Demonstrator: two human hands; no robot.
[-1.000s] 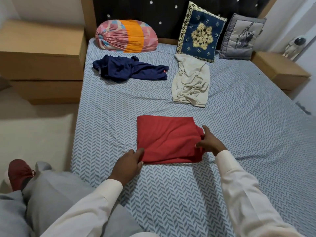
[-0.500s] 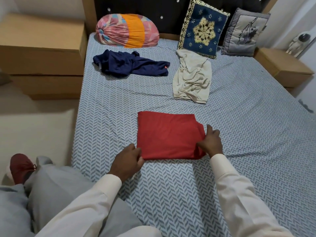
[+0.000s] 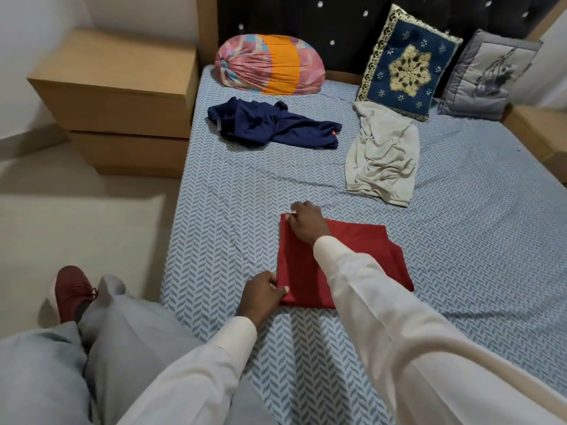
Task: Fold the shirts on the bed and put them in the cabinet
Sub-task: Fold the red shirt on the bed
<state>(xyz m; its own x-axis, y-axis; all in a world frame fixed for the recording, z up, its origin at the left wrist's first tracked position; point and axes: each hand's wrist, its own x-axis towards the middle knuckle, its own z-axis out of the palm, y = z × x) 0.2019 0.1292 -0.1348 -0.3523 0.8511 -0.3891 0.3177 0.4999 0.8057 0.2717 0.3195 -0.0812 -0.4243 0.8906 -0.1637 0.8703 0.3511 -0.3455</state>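
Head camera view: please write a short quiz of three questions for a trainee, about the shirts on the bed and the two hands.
1. True or false: the navy shirt lies neatly folded on the bed.
2. Which corner of the red shirt does the right hand hold? A: near right. B: far left. C: far right.
3. Fill in: counting the cream shirt, ___ shirts lie crumpled, not yet folded.
Key: 1 false, it is crumpled. 2 B; the left hand pinches the near left corner. 3 two.
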